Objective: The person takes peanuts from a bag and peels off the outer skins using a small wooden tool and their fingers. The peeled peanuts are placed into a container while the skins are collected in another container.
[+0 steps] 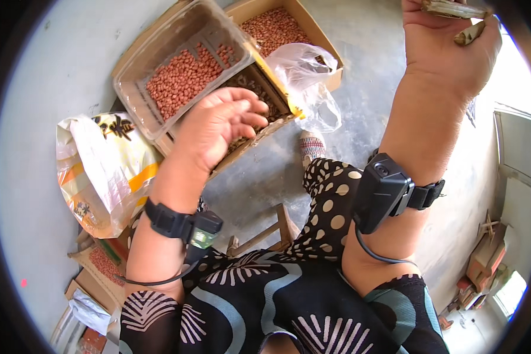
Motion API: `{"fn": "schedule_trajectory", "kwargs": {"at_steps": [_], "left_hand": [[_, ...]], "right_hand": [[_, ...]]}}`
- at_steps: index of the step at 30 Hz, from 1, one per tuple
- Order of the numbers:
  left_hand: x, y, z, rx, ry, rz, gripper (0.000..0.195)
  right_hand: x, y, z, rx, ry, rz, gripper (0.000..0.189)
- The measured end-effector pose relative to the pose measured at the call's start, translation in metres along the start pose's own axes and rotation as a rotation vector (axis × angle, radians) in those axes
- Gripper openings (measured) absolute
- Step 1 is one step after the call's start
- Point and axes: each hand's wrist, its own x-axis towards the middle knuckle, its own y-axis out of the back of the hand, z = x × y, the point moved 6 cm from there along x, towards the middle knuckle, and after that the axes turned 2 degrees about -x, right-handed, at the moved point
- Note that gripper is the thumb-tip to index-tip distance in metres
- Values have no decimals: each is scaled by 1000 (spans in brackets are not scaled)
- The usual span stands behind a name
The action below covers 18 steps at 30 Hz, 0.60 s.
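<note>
My left hand (232,117) hovers over a cardboard box (287,99) of peanut shells (272,113), its fingers loosely bent and apart with nothing visible between them. Beside that hand, a clear plastic bin (130,90) rests tilted across the box, holding shelled, red-skinned peanuts (181,77). At the top right edge, my right hand (451,48) is raised and grips a worn wooden piece (453,9). A shorter end of similar wood (469,34) shows under the thumb; whether the two are joined, I cannot tell. The frame's edge cuts off part of this hand.
Another cardboard box (332,55) of peanuts stands behind, with a thin plastic bag (305,66) over its side. A printed sack (101,172) leans at the left near the wall. Below are a wooden stool (285,225) and my shoe (313,144). Cardboard boxes (486,261) lie far right.
</note>
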Motion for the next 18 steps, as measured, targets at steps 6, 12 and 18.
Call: {"fn": "schedule_trajectory", "kwargs": {"at_steps": [6, 12, 18], "left_hand": [[41, -66, -78, -75, 188, -61, 17], [89, -83, -95, -253, 74, 111, 18], [97, -66, -59, -287, -15, 117, 35]], "right_hand": [[-9, 5, -20, 156, -29, 59, 34], [-8, 11, -21, 234, -16, 89, 34], [-3, 25, -32, 209, -95, 100, 34]]}}
